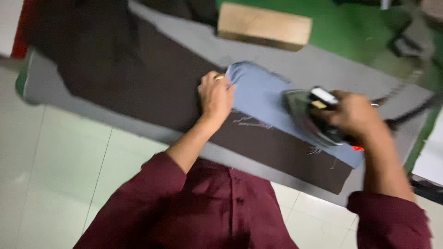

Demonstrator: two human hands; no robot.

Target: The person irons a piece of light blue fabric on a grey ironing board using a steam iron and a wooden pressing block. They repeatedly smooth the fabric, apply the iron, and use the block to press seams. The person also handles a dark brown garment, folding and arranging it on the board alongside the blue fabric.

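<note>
Left hand point(215, 96) flat on soft, light blue cloth point(267, 99) over brown fabric point(152, 87) on the desk point(323, 64), right hand point(353, 115) closed on the likely heavy iron point(309, 117) beside it, best gripped by its handle.

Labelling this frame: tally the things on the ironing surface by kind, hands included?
Hands: 2, left hand, right hand
Irons: 1, iron
Fabric pieces: 2, blue cloth, dark cloth
Wooden blocks: 1, block
Total: 6
</note>
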